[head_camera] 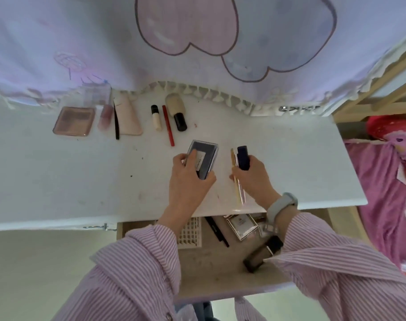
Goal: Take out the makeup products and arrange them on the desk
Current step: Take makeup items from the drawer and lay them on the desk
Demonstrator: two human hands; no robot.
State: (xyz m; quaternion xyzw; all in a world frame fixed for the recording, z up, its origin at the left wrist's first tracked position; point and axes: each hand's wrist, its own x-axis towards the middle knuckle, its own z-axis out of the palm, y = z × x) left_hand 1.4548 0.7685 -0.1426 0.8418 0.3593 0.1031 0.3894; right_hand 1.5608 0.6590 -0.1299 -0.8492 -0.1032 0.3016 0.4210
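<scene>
My left hand (188, 179) grips a dark blue compact case (205, 156) with a clear edge, just above the white desk (58, 172). My right hand (253, 179) holds a dark blue tube (243, 157) together with thin gold and pink pencils (238, 188). At the back of the desk lie a pink palette (74, 121), a clear box (97, 97), a pink bottle (105, 117), a black pencil (116, 122), a pale pink tube (129, 119), a small cream stick (156, 118), a red pencil (168, 125) and a cream bottle with a black cap (176, 114).
The open drawer (209, 267) below the desk edge holds a white grid card (190, 232), a black pen (217, 231), a clear square box (241, 224) and a dark bottle (262, 253). A printed curtain (197, 42) hangs behind the desk. A pink bed (387, 193) lies right.
</scene>
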